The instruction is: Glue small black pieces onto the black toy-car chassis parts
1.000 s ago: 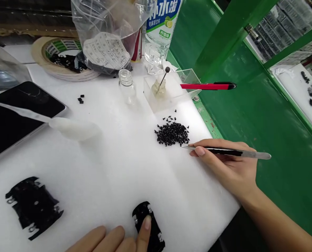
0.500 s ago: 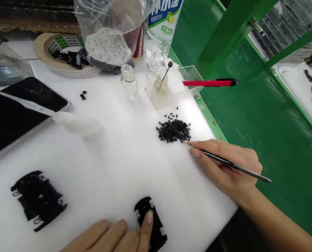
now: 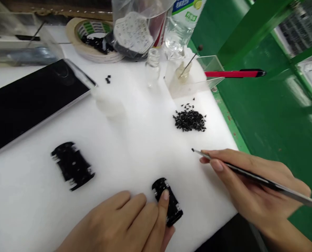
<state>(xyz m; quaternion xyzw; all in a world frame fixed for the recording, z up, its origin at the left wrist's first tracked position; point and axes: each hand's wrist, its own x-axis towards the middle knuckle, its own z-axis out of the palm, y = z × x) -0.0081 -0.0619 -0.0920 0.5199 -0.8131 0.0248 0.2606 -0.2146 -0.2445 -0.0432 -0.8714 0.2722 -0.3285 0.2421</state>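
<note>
My right hand [image 3: 253, 182] is closed around a pair of tweezers [image 3: 253, 175]. At their tip sits a tiny black part [image 3: 193, 149], held above or on the white foam surface. Up from it lies a heap of small black parts [image 3: 189, 120]. My left hand [image 3: 124, 220] is closed over a small black plate with metal clips [image 3: 173, 204]; the index finger presses on its face and the thumb shows at its lower edge. To the left, a second, similar black plate [image 3: 73, 166] lies on the foam, touched by neither hand.
A phone-like black slab [image 3: 35, 101] lies at left, with a whitish dropper bottle [image 3: 110, 105] beside it. Toward the back stand a tape roll [image 3: 93, 56], a glass vial [image 3: 153, 68], a clear plastic box [image 3: 178, 92] with a red pen [image 3: 232, 74], and a drink bottle [image 3: 181, 31].
The tweezers have come away from the heap toward the black plate, a tiny black part now at their tip. My left hand still presses on the plate. The camera view has shifted.
</note>
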